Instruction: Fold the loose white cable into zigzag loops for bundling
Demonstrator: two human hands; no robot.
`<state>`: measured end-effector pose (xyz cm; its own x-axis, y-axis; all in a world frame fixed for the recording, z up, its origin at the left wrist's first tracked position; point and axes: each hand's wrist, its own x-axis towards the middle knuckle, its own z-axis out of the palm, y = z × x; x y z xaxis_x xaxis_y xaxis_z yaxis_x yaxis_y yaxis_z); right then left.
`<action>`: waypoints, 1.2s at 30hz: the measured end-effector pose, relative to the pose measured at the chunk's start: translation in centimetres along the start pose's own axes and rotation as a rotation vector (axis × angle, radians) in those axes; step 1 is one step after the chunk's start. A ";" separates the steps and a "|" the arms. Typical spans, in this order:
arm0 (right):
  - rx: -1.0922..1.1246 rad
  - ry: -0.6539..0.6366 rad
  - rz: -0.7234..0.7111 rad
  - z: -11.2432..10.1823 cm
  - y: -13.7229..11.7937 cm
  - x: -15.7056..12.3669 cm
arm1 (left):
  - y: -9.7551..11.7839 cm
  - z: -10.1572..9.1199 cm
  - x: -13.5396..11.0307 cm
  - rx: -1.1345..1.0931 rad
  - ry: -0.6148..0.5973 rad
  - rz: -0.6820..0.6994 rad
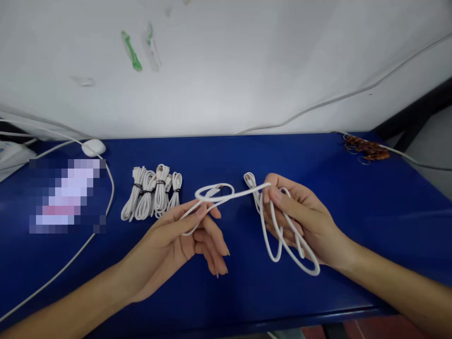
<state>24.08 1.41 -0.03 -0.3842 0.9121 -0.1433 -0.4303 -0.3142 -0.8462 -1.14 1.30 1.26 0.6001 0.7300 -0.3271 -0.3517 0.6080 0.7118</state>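
Note:
A white cable stretches between my two hands above the blue table. My right hand is closed around several loops of it, which hang down past my palm toward the table. My left hand pinches the free end of the same cable between thumb and forefinger, where it forms a small loop; my other left fingers curl loosely. To the left of my left hand lie several coiled white cables, each tied with a dark band.
A white mouse sits at the back left, and a long white cord curves from it toward the front edge. A pile of brown bands lies at the back right. A white wall stands behind the table.

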 end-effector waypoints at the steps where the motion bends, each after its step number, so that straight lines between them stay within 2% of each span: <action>1: -0.045 -0.022 -0.013 -0.1 0.0 -0.1 | 0.1 -0.1 0.0 -0.022 -0.002 -0.003; 4: -0.146 -0.040 -0.038 -0.1 0.0 -0.2 | 0.5 -0.1 -0.1 -0.052 -0.029 -0.025; 8: -0.062 0.016 -0.046 0.0 -0.1 0.1 | 0.5 0.0 -0.3 -0.002 -0.046 -0.012; 12: 0.068 0.136 -0.029 0.1 -0.2 0.6 | -0.1 0.0 -0.2 0.132 0.035 0.052; 14: 0.096 0.155 -0.016 0.1 -0.2 0.7 | -0.4 0.0 -0.1 0.189 0.088 0.078; 18: 0.022 0.083 -0.031 -0.1 0.0 0.4 | -0.7 -0.1 0.3 0.237 0.157 0.108; 22: -0.304 0.011 -0.102 -0.1 -0.4 -0.5 | -0.4 -0.1 0.4 0.252 0.203 0.137; 24: -0.493 -0.024 -0.114 -0.2 -1.0 -0.7 | -0.1 -0.1 0.3 0.196 0.180 0.101; 26: -0.575 -0.036 -0.144 -0.5 -1.6 -0.6 | 0.1 0.0 0.2 0.110 0.146 0.041; 31: -0.573 -0.140 -0.068 -1.2 -2.1 0.3 | 0.4 0.1 0.1 -0.007 0.127 -0.015; 36: -0.491 -0.145 0.003 -1.2 -1.8 0.6 | 0.2 -0.1 0.0 0.075 0.105 -0.034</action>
<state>25.65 2.81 0.78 -0.5094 0.8544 -0.1030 -0.0078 -0.1242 -0.9922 -1.34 1.45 1.33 0.5305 0.7405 -0.4126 -0.2755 0.6109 0.7422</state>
